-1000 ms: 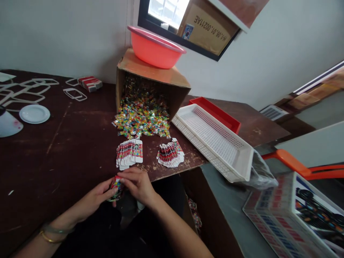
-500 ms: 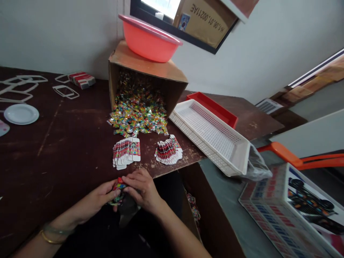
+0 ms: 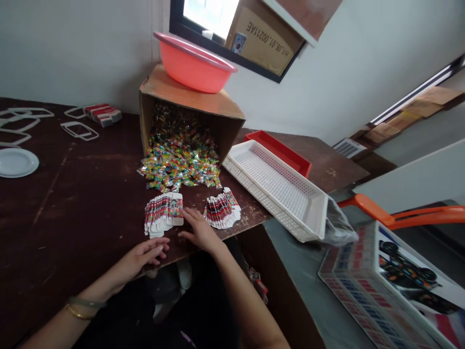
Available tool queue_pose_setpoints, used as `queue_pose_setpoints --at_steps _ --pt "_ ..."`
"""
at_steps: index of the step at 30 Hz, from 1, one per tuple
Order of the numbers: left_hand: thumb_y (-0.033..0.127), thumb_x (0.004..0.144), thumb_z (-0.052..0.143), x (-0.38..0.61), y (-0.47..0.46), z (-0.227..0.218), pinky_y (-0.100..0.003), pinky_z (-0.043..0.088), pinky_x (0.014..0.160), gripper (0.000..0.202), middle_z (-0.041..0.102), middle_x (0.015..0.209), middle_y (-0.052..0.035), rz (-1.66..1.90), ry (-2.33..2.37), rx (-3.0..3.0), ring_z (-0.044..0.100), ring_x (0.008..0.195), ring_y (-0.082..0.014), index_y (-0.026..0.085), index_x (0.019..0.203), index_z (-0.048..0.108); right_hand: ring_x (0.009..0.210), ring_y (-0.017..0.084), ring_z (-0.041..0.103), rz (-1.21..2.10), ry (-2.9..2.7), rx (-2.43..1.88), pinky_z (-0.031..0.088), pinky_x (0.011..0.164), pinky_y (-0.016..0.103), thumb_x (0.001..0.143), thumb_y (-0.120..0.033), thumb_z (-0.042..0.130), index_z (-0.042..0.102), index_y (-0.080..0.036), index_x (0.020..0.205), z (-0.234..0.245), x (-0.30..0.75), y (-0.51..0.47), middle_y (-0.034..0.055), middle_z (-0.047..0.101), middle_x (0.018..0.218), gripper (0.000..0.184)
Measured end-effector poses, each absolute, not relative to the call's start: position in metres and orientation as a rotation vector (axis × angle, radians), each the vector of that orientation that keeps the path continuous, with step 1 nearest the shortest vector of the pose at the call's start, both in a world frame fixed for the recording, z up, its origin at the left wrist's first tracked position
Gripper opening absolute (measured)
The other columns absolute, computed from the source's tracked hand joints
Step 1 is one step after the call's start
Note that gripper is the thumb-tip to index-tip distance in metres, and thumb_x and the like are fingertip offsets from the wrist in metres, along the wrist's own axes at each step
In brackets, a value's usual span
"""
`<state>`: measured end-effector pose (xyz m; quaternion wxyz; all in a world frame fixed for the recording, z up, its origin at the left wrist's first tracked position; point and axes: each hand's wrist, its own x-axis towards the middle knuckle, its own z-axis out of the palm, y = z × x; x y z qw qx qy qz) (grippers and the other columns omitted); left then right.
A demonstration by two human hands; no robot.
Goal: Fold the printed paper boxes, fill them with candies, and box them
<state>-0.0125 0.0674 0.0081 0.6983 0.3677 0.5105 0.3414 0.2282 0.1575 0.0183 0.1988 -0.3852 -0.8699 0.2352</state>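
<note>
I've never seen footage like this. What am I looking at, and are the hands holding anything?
No machine here: a person's two bare hands, filmed by a camera worn on the head, looking down. The left hand lies open at the edge of the dark brown wooden table; the right hand lies open between two fanned stacks of printed cards. Neither holds anything. Behind, a tipped cardboard box spills colourful wrapped sweets, a pink plastic basin on top. A white perforated plastic tray sits to the right.

- White plate (image 3: 16, 162) cut by the left edge.
- Printed box (image 3: 363, 293) runs off the bottom-right corner.
- Card stack (image 3: 163, 213) print too small to read.
</note>
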Motion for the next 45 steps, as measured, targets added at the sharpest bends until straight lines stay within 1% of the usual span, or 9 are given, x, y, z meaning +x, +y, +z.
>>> queue_pose_setpoints --at_steps 5,11,18,22,26,31,35,39,45 --pt "0.051 0.075 0.076 -0.017 0.06 0.008 -0.035 0.052 0.079 0.047 0.075 0.102 -0.0099 0.737 1.154 0.825 0.067 0.092 -0.0263 0.021 0.11 0.074 0.105 0.017 0.066 0.596 -2.509 -0.939 0.048 0.095 0.03 0.092 -0.021 0.062 0.074 -0.021 0.106 -0.009 0.195 0.201 0.0069 0.073 0.112 0.018" --pt "0.052 0.082 0.068 -0.019 0.061 0.01 -0.042 0.051 0.092 0.045 0.076 0.109 -0.0136 0.908 0.941 0.485 0.067 0.106 -0.0312 0.017 0.111 0.072 0.107 0.017 0.061 0.516 -2.471 -0.743 0.045 0.094 0.034 0.095 -0.031 0.059 0.07 -0.023 0.108 0.003 0.193 0.116 0.005 0.072 0.113 0.019" --pt "0.036 0.067 0.082 0.003 0.058 0.003 -0.03 0.052 0.062 0.031 0.074 0.068 -0.0009 0.934 1.123 0.563 0.067 0.064 -0.0213 0.016 0.088 0.07 0.114 0.022 0.051 0.523 -2.227 -0.972 0.04 0.097 0.04 0.09 -0.034 0.066 0.06 -0.025 0.126 0.019 0.166 0.092 0.0083 0.064 0.123 0.039" --pt "0.035 0.068 0.078 0.008 0.053 0.006 -0.03 0.05 0.059 0.029 0.072 0.066 0.0017 0.918 1.188 0.664 0.066 0.06 -0.0209 0.017 0.089 0.067 0.116 0.021 0.05 0.773 -2.107 -1.004 0.041 0.099 0.036 0.082 -0.035 0.075 0.066 -0.021 0.105 0.027 0.16 0.105 0.0084 0.059 0.126 0.027" --pt "0.038 0.068 0.077 -0.001 0.063 0.009 -0.038 0.054 0.077 0.044 0.075 0.088 -0.0045 0.945 1.27 0.793 0.07 0.085 -0.0301 0.017 0.105 0.066 0.129 0.023 0.042 0.829 -2.151 -1.025 0.036 0.106 0.04 0.081 -0.037 0.075 0.068 -0.021 0.088 0.032 0.168 0.12 0.0069 0.046 0.143 0.019" --pt "0.045 0.07 0.078 -0.027 0.073 0.027 -0.045 0.035 0.112 0.067 0.054 0.144 -0.0092 1.096 1.609 1.356 0.046 0.133 -0.0379 0.026 0.131 0.057 0.137 0.03 0.031 0.572 -2.322 -1.092 0.029 0.109 0.051 0.084 -0.036 0.072 0.069 -0.022 0.096 0.056 0.174 0.139 0.0087 0.04 0.15 0.018" --pt "0.049 0.069 0.08 -0.028 0.065 0.039 -0.044 0.053 0.092 0.054 0.076 0.11 -0.0094 0.824 1.117 1.183 0.066 0.106 -0.0361 0.021 0.114 0.068 0.14 0.024 0.031 0.761 -2.451 -0.664 0.027 0.114 0.043 0.089 -0.037 0.067 0.068 -0.022 0.093 0.084 0.165 0.126 0.0041 0.037 0.152 0.015" --pt "0.06 0.062 0.081 -0.014 0.059 0.032 -0.039 0.056 0.071 0.05 0.076 0.07 -0.0074 0.839 1.041 1.014 0.07 0.072 -0.0298 0.015 0.084 0.072 0.132 0.022 0.043 1.089 -2.315 -0.658 0.036 0.109 0.038 0.09 -0.032 0.065 0.069 -0.021 0.09 0.089 0.165 0.112 0.0051 0.04 0.148 0.012" --pt "0.071 0.062 0.073 0.0 0.054 0.018 -0.037 0.057 0.074 0.058 0.079 0.075 -0.0056 0.981 1.289 0.897 0.071 0.078 -0.0293 0.018 0.084 0.072 0.082 0.014 0.057 1.331 -2.019 -0.834 0.047 0.081 0.026 0.093 -0.036 0.06 0.066 -0.018 0.084 0.057 0.169 0.107 0.0015 0.061 0.082 0.021"
